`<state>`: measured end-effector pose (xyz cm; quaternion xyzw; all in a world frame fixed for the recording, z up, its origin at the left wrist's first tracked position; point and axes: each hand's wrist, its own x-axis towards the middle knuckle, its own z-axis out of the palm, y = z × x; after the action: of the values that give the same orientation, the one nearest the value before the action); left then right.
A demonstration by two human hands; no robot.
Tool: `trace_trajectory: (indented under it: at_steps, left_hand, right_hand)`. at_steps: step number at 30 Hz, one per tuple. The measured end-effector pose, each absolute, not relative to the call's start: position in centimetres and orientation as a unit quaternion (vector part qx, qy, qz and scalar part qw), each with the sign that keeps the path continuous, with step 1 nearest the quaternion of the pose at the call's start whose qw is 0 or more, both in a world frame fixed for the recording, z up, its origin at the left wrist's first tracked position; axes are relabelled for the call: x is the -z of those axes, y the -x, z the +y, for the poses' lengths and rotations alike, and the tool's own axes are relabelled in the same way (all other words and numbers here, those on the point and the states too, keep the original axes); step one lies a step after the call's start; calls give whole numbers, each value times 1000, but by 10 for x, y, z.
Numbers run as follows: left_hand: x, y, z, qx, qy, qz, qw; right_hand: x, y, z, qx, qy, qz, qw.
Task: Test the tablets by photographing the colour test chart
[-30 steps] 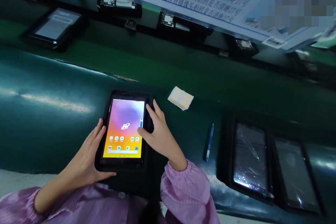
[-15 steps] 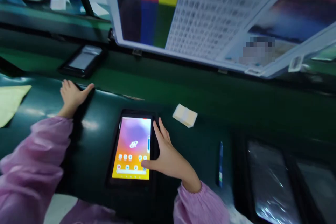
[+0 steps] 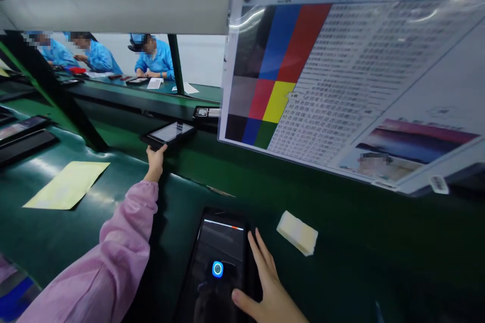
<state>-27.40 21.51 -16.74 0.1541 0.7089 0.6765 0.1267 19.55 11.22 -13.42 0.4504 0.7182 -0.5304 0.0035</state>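
Observation:
My left hand [image 3: 154, 162] is stretched out to the raised ledge at the back. Its thumb and fingers are closed on the near edge of a tablet with a pale screen [image 3: 169, 132] in a dark frame. Before me lies a second tablet [image 3: 220, 247], its screen mostly black with a round blue icon in the middle. My right hand [image 3: 267, 282] rests at the right side of this tablet, fingers spread along its edge and thumb over the screen's lower right. Its wrist runs out of view at the bottom.
A cream-coloured block [image 3: 297, 232] lies right of the near tablet, a yellow sheet [image 3: 68, 185] to the left. A printed colour chart [image 3: 278, 75] hangs over the back ledge. Dark devices [image 3: 26, 139] lie far left. People in blue [image 3: 155, 60] sit across, beyond a slanted post [image 3: 56, 91].
My left hand has moved forward from the table edge onto the back tablet. The near tablet's screen has gone from a bright home screen to black with an icon. The view has tilted up.

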Motion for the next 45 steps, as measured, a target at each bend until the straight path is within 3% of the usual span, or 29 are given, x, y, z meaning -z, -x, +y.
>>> trace_trajectory:
  at_steps: [9, 17, 22, 24, 25, 30, 32, 39, 45]
  left_hand:
    - [158, 254, 182, -760, -79, 587, 267]
    - [186, 166, -30, -724, -66, 609, 316]
    - [169, 152, -161, -574, -78, 685, 442]
    - [152, 177, -186, -317, -201, 646, 665]
    - [144, 192, -190, -248, -246, 645, 680]
    - [140, 232, -149, -328, -461, 752, 338]
    - [151, 234, -119, -341, -494, 751, 275]
    - [189, 270, -21, -460, -412, 760, 203]
    - [185, 268, 13, -466, -475, 697, 267]
  right_hand:
    - [134, -199, 113, 512, -441, 736, -43]
    - [142, -197, 117, 507, -430, 745, -57]
    - [143, -194, 120, 511, -437, 738, -53]
    - [142, -193, 121, 510, -440, 737, -51]
    - [141, -192, 121, 508, -441, 738, -54]
    - [132, -182, 113, 461, -487, 733, -113]
    - [125, -176, 105, 446, -500, 731, -130]
    - [94, -138, 74, 421, -473, 765, -121]
    - [89, -84, 66, 401, -424, 811, -34]
